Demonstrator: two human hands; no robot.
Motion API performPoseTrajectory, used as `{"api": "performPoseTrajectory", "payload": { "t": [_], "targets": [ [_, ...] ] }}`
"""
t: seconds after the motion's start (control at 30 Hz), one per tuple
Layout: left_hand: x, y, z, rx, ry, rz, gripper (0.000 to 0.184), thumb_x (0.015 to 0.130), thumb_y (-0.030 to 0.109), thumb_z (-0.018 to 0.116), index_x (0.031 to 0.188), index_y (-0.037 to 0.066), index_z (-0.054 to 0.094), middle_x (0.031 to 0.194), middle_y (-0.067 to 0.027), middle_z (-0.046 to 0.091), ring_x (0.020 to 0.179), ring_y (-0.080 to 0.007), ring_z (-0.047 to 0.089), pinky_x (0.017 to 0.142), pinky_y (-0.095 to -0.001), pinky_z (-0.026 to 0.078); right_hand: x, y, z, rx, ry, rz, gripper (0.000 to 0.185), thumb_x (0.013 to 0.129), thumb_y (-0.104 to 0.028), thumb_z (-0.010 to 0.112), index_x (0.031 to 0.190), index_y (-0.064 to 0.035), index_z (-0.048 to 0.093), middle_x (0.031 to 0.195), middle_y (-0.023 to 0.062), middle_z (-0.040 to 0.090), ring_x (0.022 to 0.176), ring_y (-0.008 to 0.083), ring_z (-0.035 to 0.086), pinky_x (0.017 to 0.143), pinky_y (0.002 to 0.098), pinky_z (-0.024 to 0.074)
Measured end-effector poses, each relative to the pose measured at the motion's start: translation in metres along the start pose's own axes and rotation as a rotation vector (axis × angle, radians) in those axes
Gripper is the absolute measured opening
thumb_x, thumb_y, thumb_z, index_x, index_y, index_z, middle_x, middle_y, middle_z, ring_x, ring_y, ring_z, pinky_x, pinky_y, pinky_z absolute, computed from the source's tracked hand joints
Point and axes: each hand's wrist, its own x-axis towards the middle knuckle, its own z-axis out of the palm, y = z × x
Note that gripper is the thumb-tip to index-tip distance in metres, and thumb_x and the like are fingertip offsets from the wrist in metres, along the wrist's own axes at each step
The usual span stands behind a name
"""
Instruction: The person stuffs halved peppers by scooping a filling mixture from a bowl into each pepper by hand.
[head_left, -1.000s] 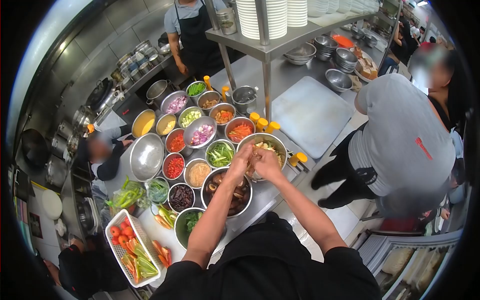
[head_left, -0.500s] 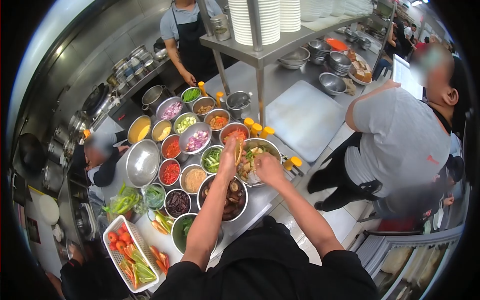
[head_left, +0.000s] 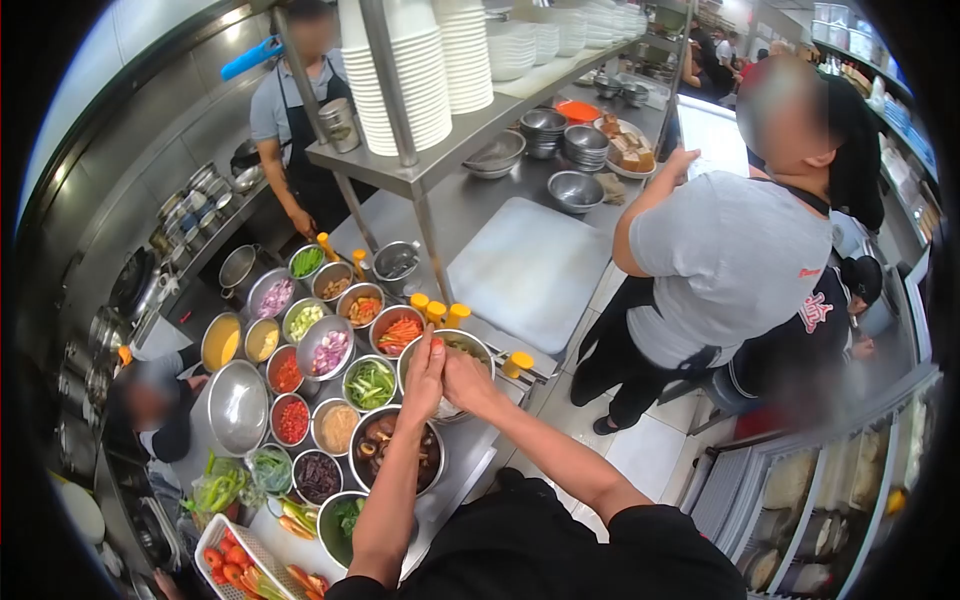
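Note:
My left hand (head_left: 427, 378) and my right hand (head_left: 466, 383) meet above a steel bowl (head_left: 488, 352) of mixed chopped food, most of which they hide. The left fingers are straight and pressed together. A small orange-red bit shows by their tips, but its kind is unclear. My right hand is curled into a fist against the left palm, and whatever it may hold is hidden. Close by stand a bowl of dark mushrooms (head_left: 374, 452), a bowl of sliced green vegetable (head_left: 370, 383) and a bowl of orange-red strips (head_left: 400, 334).
More bowls of chopped food cover the counter's left, including purple onion (head_left: 330, 350). A tilted steel bowl (head_left: 238, 405) lies beyond. A white cutting board (head_left: 525, 270) is behind the bowls. A co-worker in grey (head_left: 730, 265) stands right; another (head_left: 290, 130) stands behind the shelf post (head_left: 430, 230).
My view has swung right, so the counter appears farther left. My hands, apart before with a flat orange-brown piece at the left one, now touch. The co-worker in grey still holds the white sheet-like object.

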Motion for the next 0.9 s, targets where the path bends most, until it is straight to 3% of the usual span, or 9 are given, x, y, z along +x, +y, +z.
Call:
{"api": "performPoseTrajectory", "payload": {
  "t": [0.17,0.27,0.37,0.43,0.5,0.67,0.73,0.83,0.9],
  "targets": [
    [-0.002,0.008,0.008,-0.055,-0.015,-0.057,0.052,0.097,0.033,0.04,0.137,0.001,0.034,0.132,-0.0197,0.044,0.122,-0.0282,0.042,0.103,-0.0339,0.03,0.002,0.007,0.0,0.147,0.05,0.042,0.019,0.08,-0.012,0.054,0.091,0.0031,0.055,0.083,0.0265,0.061,0.078,0.0453,0.058,0.065,0.0513,0.0462],
    [0.006,0.0,0.009,-0.59,0.051,-0.261,0.052,0.097,0.032,0.04,0.135,-0.003,0.035,0.127,-0.0163,0.048,0.119,-0.0216,0.044,0.101,-0.0307,0.032,-0.007,0.008,-0.001,0.16,0.062,0.004,0.017,0.08,-0.011,0.053,0.085,0.0042,0.056,0.079,0.0276,0.059,0.076,0.0457,0.057,0.067,0.0505,0.0454],
    [0.018,-0.023,0.0,-0.389,0.159,-0.179,0.052,0.097,0.032,0.04,0.134,-0.004,0.036,0.127,-0.0176,0.049,0.118,-0.023,0.045,0.101,-0.0318,0.032,-0.014,0.003,-0.01,0.162,0.021,-0.022,0.015,0.078,-0.01,0.053,0.08,0.0052,0.056,0.076,0.027,0.059,0.073,0.0451,0.057,0.068,0.0493,0.0453],
    [0.007,0.022,-0.004,-0.241,0.17,-0.369,0.049,0.095,0.03,0.044,0.133,0.0,0.039,0.12,-0.0145,0.052,0.11,-0.0213,0.049,0.094,-0.0326,0.038,-0.014,0.018,-0.004,0.043,0.104,0.039,0.017,0.077,-0.012,0.054,0.079,0.0048,0.057,0.076,0.0263,0.06,0.076,0.0414,0.06,0.07,0.0495,0.047],
    [0.003,0.021,-0.006,0.297,0.31,0.23,0.049,0.091,0.024,0.051,0.13,-0.004,0.041,0.122,-0.0226,0.05,0.11,-0.0355,0.047,0.098,-0.039,0.034,-0.01,0.034,0.0,-0.007,0.127,0.028,0.015,0.076,-0.01,0.055,0.079,0.0042,0.056,0.077,0.0248,0.06,0.074,0.039,0.061,0.068,0.0473,0.0473],
    [-0.009,0.025,0.002,0.673,0.306,0.474,0.049,0.082,0.016,0.06,0.126,0.0,0.046,0.118,-0.0192,0.051,0.104,-0.0365,0.047,0.093,-0.043,0.036,0.008,0.058,0.014,0.31,-0.006,0.226,0.015,0.083,-0.014,0.053,0.089,-0.0014,0.057,0.085,0.0147,0.062,0.073,0.0244,0.062,0.068,0.0386,0.0497],
    [-0.013,0.015,0.005,0.716,-0.003,0.36,0.046,0.08,0.014,0.061,0.124,0.004,0.05,0.117,-0.0159,0.052,0.103,-0.0355,0.047,0.09,-0.0439,0.039,0.018,0.059,0.007,1.708,-0.42,0.726,0.023,0.092,-0.022,0.043,0.104,-0.006,0.056,0.094,0.0066,0.06,0.076,0.0154,0.058,0.076,0.0343,0.0494],
    [-0.018,0.028,0.007,0.687,0.262,0.435,0.043,0.08,0.014,0.061,0.121,0.005,0.052,0.116,-0.0155,0.052,0.103,-0.0351,0.047,0.088,-0.0429,0.04,0.015,0.019,-0.021,1.274,-0.204,0.727,0.03,0.096,-0.026,0.034,0.112,-0.0082,0.053,0.101,0.0041,0.058,0.08,0.0156,0.057,0.078,0.0345,0.0486],
    [-0.016,0.031,0.011,0.752,0.365,0.452,0.042,0.08,0.014,0.061,0.121,0.004,0.053,0.117,-0.0158,0.053,0.102,-0.0355,0.049,0.088,-0.0426,0.04,0.017,0.028,-0.012,1.278,-0.155,0.786,0.027,0.095,-0.022,0.038,0.111,-0.0068,0.053,0.096,0.0055,0.058,0.079,0.0152,0.057,0.075,0.0335,0.0488]
  ]
}}
